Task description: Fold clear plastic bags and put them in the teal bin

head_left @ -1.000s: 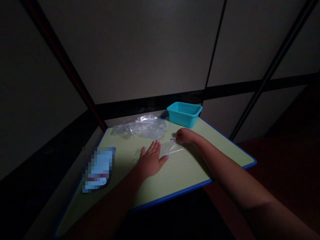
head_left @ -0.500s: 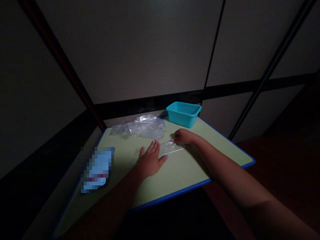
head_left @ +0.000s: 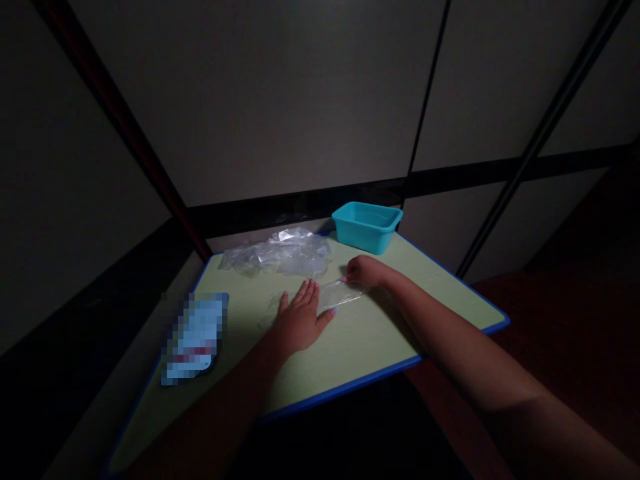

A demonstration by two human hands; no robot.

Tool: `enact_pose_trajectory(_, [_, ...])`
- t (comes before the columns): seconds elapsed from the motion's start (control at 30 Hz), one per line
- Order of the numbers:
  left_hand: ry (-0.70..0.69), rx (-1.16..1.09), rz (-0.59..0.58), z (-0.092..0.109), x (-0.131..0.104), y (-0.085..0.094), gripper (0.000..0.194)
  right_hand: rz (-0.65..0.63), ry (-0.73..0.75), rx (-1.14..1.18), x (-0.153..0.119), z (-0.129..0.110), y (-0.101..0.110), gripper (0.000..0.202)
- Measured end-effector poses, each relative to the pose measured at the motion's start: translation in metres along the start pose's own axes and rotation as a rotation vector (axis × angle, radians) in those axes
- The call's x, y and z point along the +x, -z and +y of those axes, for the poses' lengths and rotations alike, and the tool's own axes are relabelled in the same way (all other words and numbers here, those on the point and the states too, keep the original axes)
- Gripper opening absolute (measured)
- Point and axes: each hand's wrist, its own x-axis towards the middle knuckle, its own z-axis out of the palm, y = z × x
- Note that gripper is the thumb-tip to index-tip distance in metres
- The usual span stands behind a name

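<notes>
A clear plastic bag [head_left: 336,296] lies stretched flat across the middle of the table. My left hand [head_left: 300,320] rests on its left part, palm down with fingers spread. At the bag's right end, my right hand [head_left: 367,272] is closed, thumb and fingers pinching its far edge. The bag's left end spreads out past my left fingers, partly hidden under the hand. Behind my hands sits a crumpled heap of clear plastic bags [head_left: 280,253].
A turquoise plastic basin [head_left: 367,230] stands at the table's back right corner. On the left lies a blurred, pale blue flat object [head_left: 195,340]. The pale green table [head_left: 345,360] has a blue edge, and panelled cabinet doors [head_left: 300,100] rise behind it.
My right hand has shifted very slightly along the bag's far edge. The left hand stays pressed on the bag, and nothing else has visibly moved.
</notes>
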Motion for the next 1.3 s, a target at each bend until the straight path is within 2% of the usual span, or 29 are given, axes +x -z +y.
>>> enact_pose_trajectory(0.2, [0.019,0.039,0.016,0.002,-0.002,0.001,0.070,0.000,0.067,-0.066,-0.002,-0.001,0.002,0.023])
enact_pose_trajectory(0.57, [0.036,0.079,0.123,0.005,0.002,-0.001,0.078,0.016,0.075,0.093,-0.007,-0.002,0.006,0.020])
enact_pose_trajectory(0.7, [0.050,0.050,0.075,0.003,0.006,-0.003,0.079,-0.041,0.065,0.276,-0.009,-0.003,0.006,0.018])
enact_pose_trajectory(0.93, [0.053,0.022,0.005,0.001,0.008,-0.002,0.080,-0.027,-0.002,0.676,-0.009,-0.005,0.003,0.013])
enact_pose_trajectory(1.1, [0.046,0.023,-0.002,0.001,0.008,-0.002,0.079,-0.055,-0.010,0.956,-0.007,-0.008,0.003,0.020])
enact_pose_trajectory(1.3, [0.045,0.013,0.008,0.001,0.007,-0.002,0.078,-0.031,0.015,1.130,-0.007,-0.012,0.004,0.021])
